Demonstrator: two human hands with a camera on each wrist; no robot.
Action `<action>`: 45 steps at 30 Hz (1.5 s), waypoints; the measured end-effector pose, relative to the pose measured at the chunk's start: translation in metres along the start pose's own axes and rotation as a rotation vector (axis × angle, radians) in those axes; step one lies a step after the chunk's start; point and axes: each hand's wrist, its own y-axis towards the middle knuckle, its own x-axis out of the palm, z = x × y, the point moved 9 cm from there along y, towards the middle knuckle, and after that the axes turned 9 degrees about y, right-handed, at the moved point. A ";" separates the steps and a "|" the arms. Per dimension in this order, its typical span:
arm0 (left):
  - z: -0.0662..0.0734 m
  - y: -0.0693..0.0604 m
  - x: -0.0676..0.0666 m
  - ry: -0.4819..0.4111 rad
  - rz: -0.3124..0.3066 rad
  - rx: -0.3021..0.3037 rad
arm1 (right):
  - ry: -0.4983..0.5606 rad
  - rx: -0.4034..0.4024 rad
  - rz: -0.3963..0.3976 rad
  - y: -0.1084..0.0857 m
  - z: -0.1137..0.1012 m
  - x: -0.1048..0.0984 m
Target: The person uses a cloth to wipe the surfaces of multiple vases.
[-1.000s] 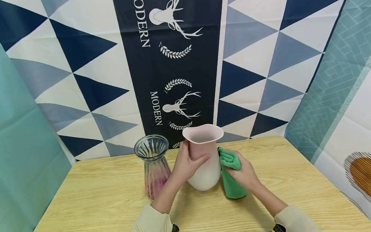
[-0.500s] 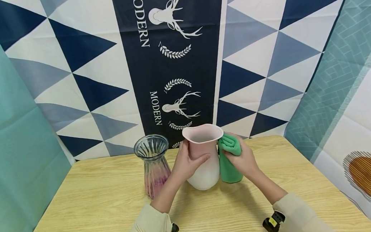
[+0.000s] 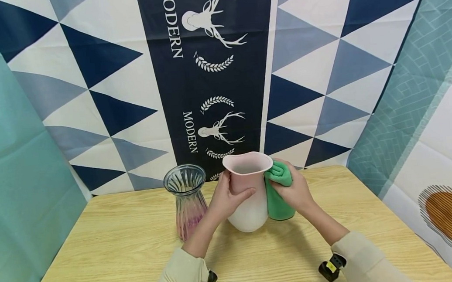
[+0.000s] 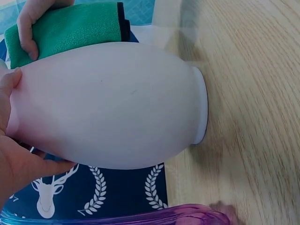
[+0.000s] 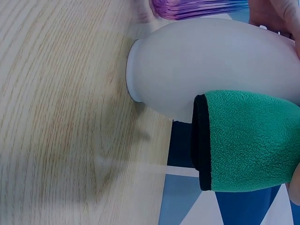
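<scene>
A pink-to-white vase (image 3: pixel 250 205) with a wavy rim stands upright on the wooden table. My left hand (image 3: pixel 227 197) grips its neck from the left, the thumb lying across the front. On the vase's right side, my right hand (image 3: pixel 295 190) holds a folded green cloth (image 3: pixel 280 205) with a dark edge, close up under the rim. In the left wrist view the cloth (image 4: pixel 79 33) lies along the side of the vase (image 4: pixel 112 103). From the right wrist, the cloth (image 5: pixel 253 140) covers part of the vase (image 5: pixel 187 65), and most of the right hand is out of frame.
A ribbed glass vase (image 3: pixel 189 204), blue at the top and pink below, stands just left of the left forearm. The wooden table (image 3: pixel 112 254) meets a patterned backdrop (image 3: pixel 214 85) behind, with hanging cloths at both sides.
My right hand has moved the green cloth upward along the vase's right side, mostly in the first half second. The left hand and the vase have stayed in place.
</scene>
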 end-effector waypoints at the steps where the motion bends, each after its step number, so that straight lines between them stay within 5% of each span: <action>1: -0.001 0.000 0.000 0.000 -0.002 -0.001 | 0.000 0.001 -0.002 0.000 0.000 0.000; 27: 0.009 -0.004 0.000 0.030 0.169 0.059 | -0.070 0.075 -0.067 -0.022 0.025 0.009; 45: 0.010 -0.003 0.003 -0.041 0.153 0.074 | -0.070 0.163 -0.096 -0.048 0.061 0.014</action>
